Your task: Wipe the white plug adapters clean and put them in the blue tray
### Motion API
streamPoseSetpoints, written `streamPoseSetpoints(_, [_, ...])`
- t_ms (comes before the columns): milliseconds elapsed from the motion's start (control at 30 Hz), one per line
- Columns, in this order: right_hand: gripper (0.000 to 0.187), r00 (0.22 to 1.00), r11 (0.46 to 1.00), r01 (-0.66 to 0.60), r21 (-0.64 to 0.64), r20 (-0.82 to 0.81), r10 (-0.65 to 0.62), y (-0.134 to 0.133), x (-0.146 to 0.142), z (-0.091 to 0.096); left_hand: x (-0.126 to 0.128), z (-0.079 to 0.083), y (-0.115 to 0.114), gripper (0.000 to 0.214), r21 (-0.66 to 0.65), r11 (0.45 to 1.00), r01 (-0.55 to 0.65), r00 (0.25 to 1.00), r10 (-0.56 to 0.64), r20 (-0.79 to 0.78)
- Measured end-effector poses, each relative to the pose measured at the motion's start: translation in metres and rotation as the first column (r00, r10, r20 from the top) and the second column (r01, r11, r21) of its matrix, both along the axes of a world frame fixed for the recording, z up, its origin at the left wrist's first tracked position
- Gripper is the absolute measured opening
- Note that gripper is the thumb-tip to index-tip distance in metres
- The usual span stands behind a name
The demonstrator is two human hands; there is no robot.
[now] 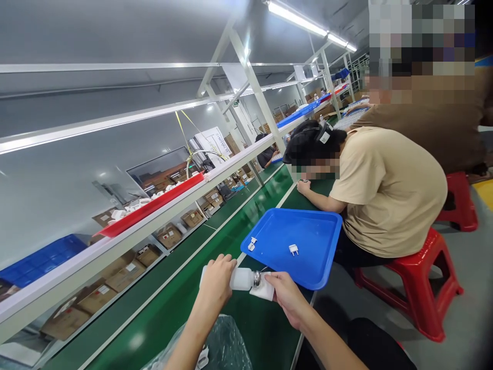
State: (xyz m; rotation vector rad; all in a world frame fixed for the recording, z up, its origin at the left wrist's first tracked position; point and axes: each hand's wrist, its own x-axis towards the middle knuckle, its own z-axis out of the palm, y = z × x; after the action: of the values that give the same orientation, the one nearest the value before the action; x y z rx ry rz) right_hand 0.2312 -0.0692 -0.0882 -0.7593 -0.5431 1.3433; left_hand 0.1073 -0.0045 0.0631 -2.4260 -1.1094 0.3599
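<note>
1. My left hand (217,280) grips the bottle (242,278), low on the worktop (246,329).
2. My right hand (285,295) pinches the white part (264,290) at its 3 o'clock end.
3. I'd keep the bottle level and steady.

Bare forearms, dark trousers (381,347)

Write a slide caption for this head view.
Left hand holds white bottle, right hand at its cap, beside blue tray.
</note>
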Motion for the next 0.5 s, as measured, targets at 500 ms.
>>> streamPoseSetpoints(500, [0.028, 1.0, 1.0, 0.03, 0.006, 0.0, -0.03, 0.003, 0.004, -0.008, -0.016, -0.031, 0.014, 0.033, -0.043, 0.998, -0.051, 0.975, 0.059, 0.215])
